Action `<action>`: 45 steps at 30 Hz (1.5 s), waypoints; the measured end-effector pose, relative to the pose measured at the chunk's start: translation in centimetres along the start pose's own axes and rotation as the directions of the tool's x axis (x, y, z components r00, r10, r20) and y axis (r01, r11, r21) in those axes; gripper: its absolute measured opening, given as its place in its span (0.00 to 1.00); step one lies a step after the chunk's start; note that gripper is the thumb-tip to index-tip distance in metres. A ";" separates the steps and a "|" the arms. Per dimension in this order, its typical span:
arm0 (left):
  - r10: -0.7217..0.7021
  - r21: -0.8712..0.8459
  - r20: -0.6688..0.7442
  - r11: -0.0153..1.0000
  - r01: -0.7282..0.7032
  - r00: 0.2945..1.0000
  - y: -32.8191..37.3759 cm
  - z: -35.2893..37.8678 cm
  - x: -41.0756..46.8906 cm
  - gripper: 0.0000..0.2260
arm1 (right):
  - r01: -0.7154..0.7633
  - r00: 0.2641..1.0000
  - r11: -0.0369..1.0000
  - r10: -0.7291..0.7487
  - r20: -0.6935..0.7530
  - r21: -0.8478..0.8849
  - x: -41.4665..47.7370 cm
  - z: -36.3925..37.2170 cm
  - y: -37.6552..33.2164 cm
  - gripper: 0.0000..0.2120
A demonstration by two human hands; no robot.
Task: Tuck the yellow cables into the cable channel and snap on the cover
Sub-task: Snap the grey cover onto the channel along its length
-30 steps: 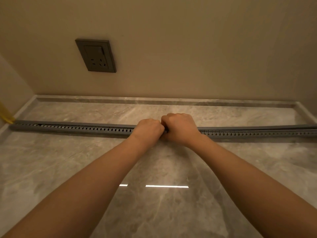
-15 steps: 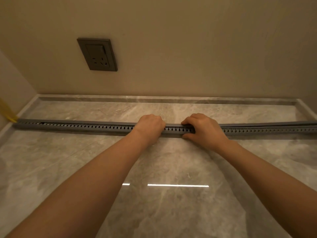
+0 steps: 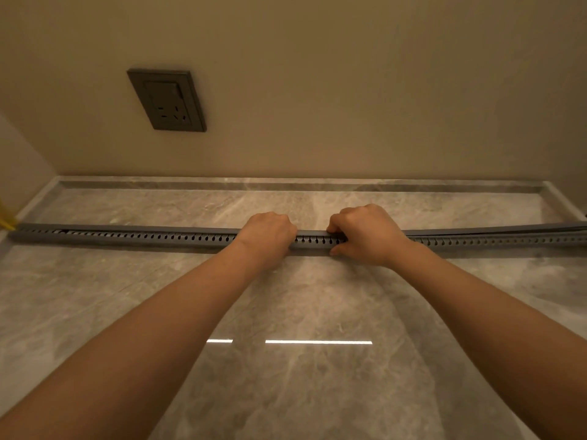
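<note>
Where the marble surface point(image 3: 317, 312) met the side wall at far left, a short piece of the yellow cables point(image 3: 6, 217) showed just beside the end of the grey cable channel point(image 3: 143, 239). The channel lay flat and ran across the whole view, its slotted wall facing the person. A dark wall socket point(image 3: 167, 100) sat on the back wall above its left part. Near the middle, the left hand point(image 3: 268, 235) lay knuckles-up with its fingers curled over the cover point(image 3: 492, 230) and channel, their tips hidden behind. Just beside it, with a short gap between, the right hand point(image 3: 365, 235) gripped the same strip, fingers bent over the top and thumb against the front wall. Further right, the cover stood slightly raised above the channel.
</note>
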State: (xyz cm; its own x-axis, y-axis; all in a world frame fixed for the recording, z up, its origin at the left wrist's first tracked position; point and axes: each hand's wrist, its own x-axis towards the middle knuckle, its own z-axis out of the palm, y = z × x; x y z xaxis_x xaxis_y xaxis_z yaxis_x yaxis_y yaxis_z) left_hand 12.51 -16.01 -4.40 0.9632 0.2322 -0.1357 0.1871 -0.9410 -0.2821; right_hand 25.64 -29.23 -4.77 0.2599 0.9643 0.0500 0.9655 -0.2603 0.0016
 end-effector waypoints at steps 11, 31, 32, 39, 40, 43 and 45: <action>-0.057 -0.163 -0.070 0.986 0.045 0.996 4.5 -2.4 2.1 0.05 | -0.004 0.998 1.000 0.005 -0.061 0.023 -0.2 0.1 0.1 0.13; -0.029 0.096 0.025 0.995 0.026 0.999 5.9 -2.7 2.3 0.08 | -0.062 0.984 0.925 0.120 -0.135 0.375 -2.2 2.2 1.2 0.12; -0.031 0.099 0.023 0.995 0.028 0.999 6.0 -2.7 2.3 0.08 | -0.049 0.987 0.933 0.100 -0.128 0.355 -2.6 2.3 1.7 0.14; -0.051 0.089 0.041 0.995 0.047 0.998 6.0 -2.8 2.5 0.09 | -0.033 0.989 0.994 0.047 -0.138 0.101 -5.0 1.4 5.3 0.17; -0.052 0.092 0.043 0.995 0.048 0.998 6.0 -2.7 2.5 0.09 | -0.030 0.990 0.996 0.041 -0.137 0.079 -5.0 1.3 5.4 0.17; -0.057 0.088 0.046 0.995 0.053 0.997 6.0 -2.6 2.6 0.09 | -0.047 0.993 0.997 0.053 -0.101 0.057 -4.5 0.8 5.4 0.16; -0.061 0.081 0.046 0.995 0.057 0.997 5.9 -2.6 2.7 0.08 | -0.056 0.996 0.997 0.060 -0.069 0.058 -4.0 0.4 5.5 0.17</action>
State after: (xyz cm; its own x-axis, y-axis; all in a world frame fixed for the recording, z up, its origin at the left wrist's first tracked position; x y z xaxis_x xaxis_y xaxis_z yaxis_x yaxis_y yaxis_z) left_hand 16.71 -21.58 -3.91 0.9403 0.2998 -0.1614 0.2253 -0.9033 -0.3652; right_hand 29.94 -34.51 -5.37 0.3158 0.9414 0.1188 0.9486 -0.3108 -0.0589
